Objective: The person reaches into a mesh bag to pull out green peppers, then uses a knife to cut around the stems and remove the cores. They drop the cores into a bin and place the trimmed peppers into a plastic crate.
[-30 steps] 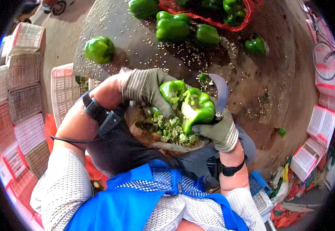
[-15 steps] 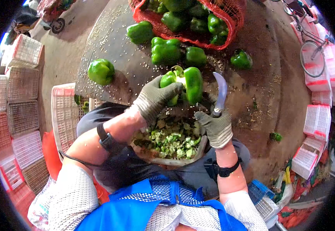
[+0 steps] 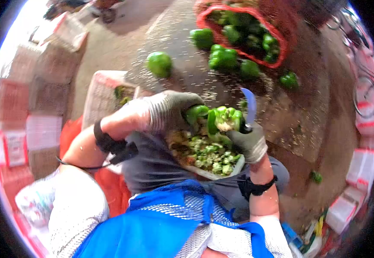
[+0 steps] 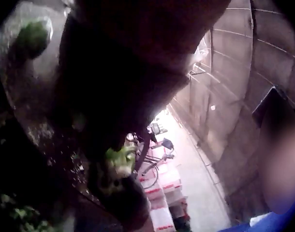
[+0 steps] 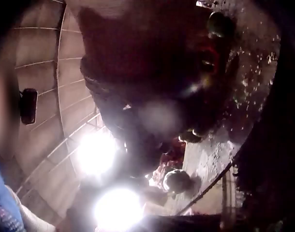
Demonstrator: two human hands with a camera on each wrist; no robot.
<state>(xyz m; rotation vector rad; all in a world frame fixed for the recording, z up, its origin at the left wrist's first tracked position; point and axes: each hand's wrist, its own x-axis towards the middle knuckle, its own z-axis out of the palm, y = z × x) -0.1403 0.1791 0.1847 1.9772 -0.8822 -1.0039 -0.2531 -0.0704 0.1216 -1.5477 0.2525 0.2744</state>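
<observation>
Gloved, my left hand pinches a green pepper piece above the scrap container. Just to its right, my right hand grips a curved knife, blade pointing up, and also holds a pepper part with its pale inside showing. Green and whitish scraps fill the container below both hands. In the left wrist view, part of the cut pepper shows beside a dark hand. The right wrist view is too dark to make out what the fingers hold.
Several whole peppers lie on the seed-strewn board, near a red mesh bag of peppers. A white crate stands at the left. Stacked crates line the far left; more boxes stand right.
Since half a second ago, the pepper has come into two parts, one in each hand; the right hand moved from beside it to holding one. The head view shifted.
</observation>
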